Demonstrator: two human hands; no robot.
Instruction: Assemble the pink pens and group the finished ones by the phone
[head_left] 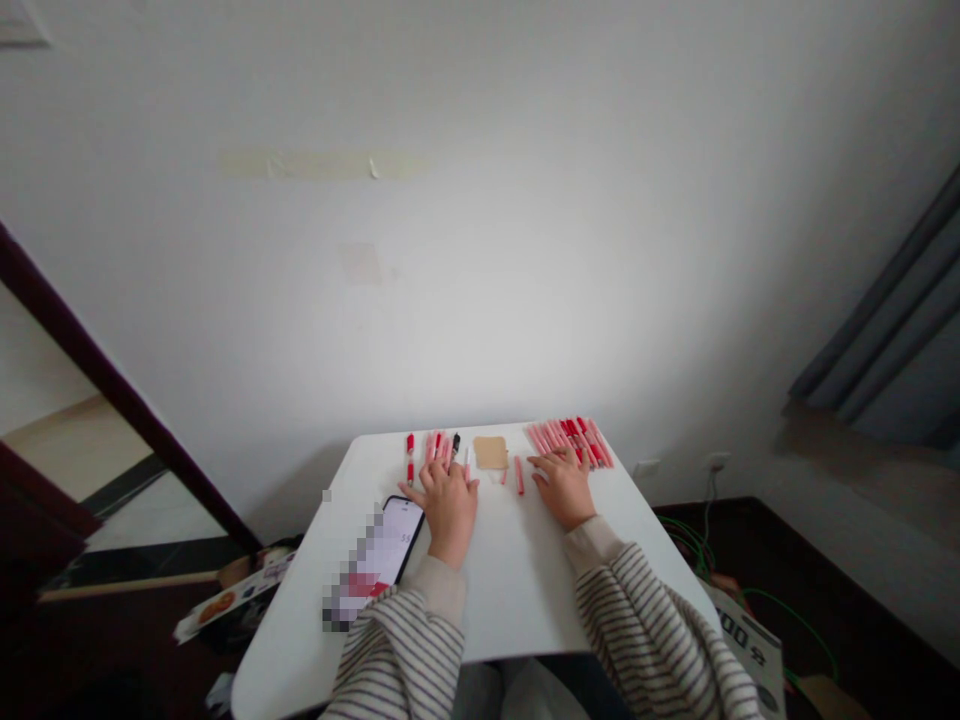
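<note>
Both my hands lie on a white table (517, 590). My left hand (446, 500) rests flat with fingers stretched out over a small group of red and pink pens (439, 445). My right hand (562, 485) lies open, its fingertips touching the near end of a row of several red pens (570, 440). A single red pen (519, 476) lies between the hands. A small tan card (490, 452) sits just beyond it. Two short red pieces (410, 455) lie left of the left hand.
A phone (386, 555) with a lit screen lies on the table by my left wrist. A white wall stands right behind the table. A grey curtain (892, 340) hangs at right, green cables (750, 590) and a box lie on the floor.
</note>
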